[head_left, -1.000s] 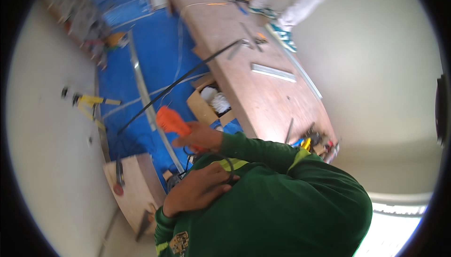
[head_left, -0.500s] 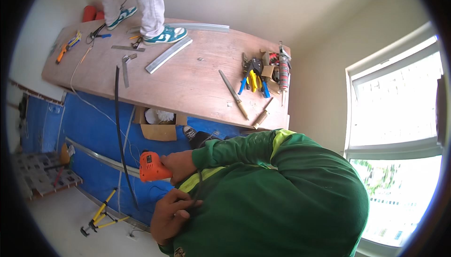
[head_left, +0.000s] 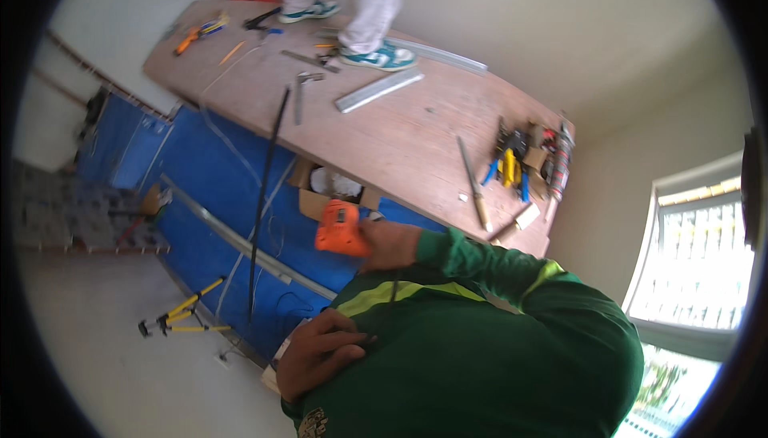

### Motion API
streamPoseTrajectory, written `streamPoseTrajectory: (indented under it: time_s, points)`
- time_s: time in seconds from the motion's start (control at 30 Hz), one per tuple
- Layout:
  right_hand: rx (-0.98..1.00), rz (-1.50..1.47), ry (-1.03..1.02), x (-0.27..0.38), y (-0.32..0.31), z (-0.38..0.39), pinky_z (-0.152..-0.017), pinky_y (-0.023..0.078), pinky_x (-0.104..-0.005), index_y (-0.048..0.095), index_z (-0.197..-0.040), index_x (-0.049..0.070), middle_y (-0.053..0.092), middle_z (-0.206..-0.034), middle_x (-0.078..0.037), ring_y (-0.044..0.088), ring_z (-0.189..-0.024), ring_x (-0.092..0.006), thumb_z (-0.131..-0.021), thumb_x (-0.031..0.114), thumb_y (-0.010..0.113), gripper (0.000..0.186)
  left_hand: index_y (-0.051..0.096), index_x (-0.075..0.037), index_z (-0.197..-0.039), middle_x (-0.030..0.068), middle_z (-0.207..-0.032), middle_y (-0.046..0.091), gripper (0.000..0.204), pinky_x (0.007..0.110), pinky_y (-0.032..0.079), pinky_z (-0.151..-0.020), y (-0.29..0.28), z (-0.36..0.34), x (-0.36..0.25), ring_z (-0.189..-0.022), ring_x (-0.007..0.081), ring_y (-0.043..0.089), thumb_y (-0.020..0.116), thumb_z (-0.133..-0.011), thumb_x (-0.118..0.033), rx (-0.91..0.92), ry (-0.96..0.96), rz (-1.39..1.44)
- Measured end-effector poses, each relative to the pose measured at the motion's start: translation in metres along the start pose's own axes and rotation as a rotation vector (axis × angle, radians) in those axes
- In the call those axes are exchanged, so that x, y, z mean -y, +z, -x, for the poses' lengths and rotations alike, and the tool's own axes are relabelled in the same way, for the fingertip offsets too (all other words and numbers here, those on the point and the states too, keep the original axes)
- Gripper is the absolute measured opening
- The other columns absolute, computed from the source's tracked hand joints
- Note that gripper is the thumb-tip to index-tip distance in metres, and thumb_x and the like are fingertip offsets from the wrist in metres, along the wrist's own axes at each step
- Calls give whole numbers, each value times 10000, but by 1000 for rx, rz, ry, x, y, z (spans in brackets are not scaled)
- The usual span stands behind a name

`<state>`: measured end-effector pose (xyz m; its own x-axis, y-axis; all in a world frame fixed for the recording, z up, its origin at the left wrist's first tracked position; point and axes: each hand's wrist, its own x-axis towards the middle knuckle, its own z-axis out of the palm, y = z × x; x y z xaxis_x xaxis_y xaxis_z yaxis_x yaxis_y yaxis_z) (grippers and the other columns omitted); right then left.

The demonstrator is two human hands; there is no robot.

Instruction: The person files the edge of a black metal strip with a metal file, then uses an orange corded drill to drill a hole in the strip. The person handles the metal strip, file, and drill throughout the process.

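Note:
My right hand (head_left: 388,244) is closed round an orange power drill (head_left: 340,228), held out in front of my body. The drill's front end is hidden. A dark cord (head_left: 394,288) runs down from near that hand across my green top. My left hand (head_left: 322,354) is close to my body at the lower left, fingers bent and pinched together. A small dark bit shows at its fingertips, too small to name. Just beyond the drill, on the blue floor, sits an open cardboard box (head_left: 320,204) with white stuff inside.
A person in white trousers stands on the wooden platform (head_left: 384,138). On it lie metal channels (head_left: 380,90), a hammer (head_left: 300,98), a handsaw (head_left: 474,182), snips (head_left: 510,168) and a caulking gun (head_left: 562,162). A black strip (head_left: 268,198) and yellow tripod (head_left: 186,310) are at left.
The view has turned, so the platform and floor things sit further right and tilted. The drill now appears in front of the cardboard box. Both hands keep their grip.

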<state>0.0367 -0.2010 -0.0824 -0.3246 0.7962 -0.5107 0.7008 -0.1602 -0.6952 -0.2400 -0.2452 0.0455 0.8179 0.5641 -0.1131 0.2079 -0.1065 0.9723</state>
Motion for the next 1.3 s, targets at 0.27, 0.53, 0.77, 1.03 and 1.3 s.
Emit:
streamPoseTrajectory:
  time_s: [0.27,0.53,0.77,1.03,1.3]
  points:
    - [63,105,51,-26,3,-11,-1043,553,-526,551,-1371,-92,697,-1289,-344,685,-1241,-478,-851,481,883,842,809,-32,-1088,109,-1026,672,228,403,534,-802,9,24,10,-929,281,688,775,-1019,-246,-179,235,57]
    - [142,134,217,-20,-7,-25,-723,569,-377,595,-1176,-114,712,-984,-186,708,-858,-212,-903,345,859,596,807,-8,-1082,97,-1062,669,305,378,532,-762,22,55,30,-916,253,692,744,-1054,-305,-431,292,186]
    - [255,26,299,3,-3,-19,-628,522,-339,599,-1027,-26,590,-797,-18,589,-694,-142,-907,350,896,494,811,-1,-1170,127,-1101,668,290,379,538,-773,39,107,34,-917,254,686,782,-1030,-253,-592,565,296]
    - [345,20,147,38,47,-64,-564,450,-293,650,-1100,13,622,-832,-9,554,-616,-88,-862,144,706,278,806,9,-1178,143,-1103,666,289,381,539,-778,29,136,42,-922,258,686,772,-1040,-242,-555,697,293]
    - [499,157,4,129,73,-166,-657,510,-318,596,-1157,6,610,-895,-43,598,-717,-142,-790,89,685,387,812,-21,-1198,133,-1121,669,268,393,528,-860,-30,164,83,-1007,274,675,758,-1048,-237,-714,563,327]
